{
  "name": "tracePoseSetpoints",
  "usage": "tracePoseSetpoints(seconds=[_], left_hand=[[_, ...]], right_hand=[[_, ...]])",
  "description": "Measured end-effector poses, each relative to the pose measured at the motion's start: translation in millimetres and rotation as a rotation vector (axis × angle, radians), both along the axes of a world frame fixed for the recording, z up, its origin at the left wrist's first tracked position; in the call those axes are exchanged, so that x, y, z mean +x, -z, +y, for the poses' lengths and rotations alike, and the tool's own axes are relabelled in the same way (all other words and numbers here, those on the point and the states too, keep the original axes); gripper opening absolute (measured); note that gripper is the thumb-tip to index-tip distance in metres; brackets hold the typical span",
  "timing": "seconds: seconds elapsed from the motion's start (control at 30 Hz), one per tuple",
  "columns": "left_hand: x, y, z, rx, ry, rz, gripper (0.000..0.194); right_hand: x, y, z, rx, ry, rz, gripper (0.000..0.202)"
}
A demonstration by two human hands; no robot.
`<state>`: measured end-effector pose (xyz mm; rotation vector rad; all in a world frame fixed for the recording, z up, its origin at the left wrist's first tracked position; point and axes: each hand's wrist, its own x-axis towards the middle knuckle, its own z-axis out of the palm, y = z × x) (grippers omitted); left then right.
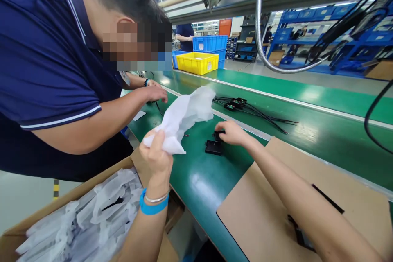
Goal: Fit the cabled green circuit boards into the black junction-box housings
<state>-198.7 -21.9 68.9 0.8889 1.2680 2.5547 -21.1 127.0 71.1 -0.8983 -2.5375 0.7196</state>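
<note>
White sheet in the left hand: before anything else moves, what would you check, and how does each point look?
1. White sheet gripped by the left hand: ok.
2. Anything inside the sheet: cannot tell.
3. Right hand at the rear black part: ok; firm grip: cannot tell.
4. Front black part resting on the green surface: ok.
5. Sheet clear of the other person's hand: looks apart, but depth is unclear, so cannot tell.

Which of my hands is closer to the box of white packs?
Left. Your left hand holds a white wrap just right of the box of white packs; your right hand is farther off, at the black cases on the green table.
</note>
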Motion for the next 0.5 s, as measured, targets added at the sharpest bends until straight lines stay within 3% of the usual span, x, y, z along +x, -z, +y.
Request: tracePoseSetpoints(seconds=[0.1,0.2,0.33,0.5], left_hand=[[-5.4,15.9,-18.2,-0.034,-0.022,0.019,0.044],[-1.5,33.0,-23.2,-0.099,-0.004,0.023,0.044],[1.3,44.8,-25.7,-0.178,0.026,0.024,0.047],[-4.1,43.5,-31.8,-0.246,0.127,0.029,0.041]], right_hand=[[-4.9,39.5,15.6,-0.034,0.076,-0.149,0.022],[-18.4,59.6,15.8,-0.068,0.058,-0.196,0.026],[-13.5,62.0,18.9,-0.133,0.019,-0.122,0.026],[55.8,51.5,22.9,-0.177,0.09,0.139,0.038]])
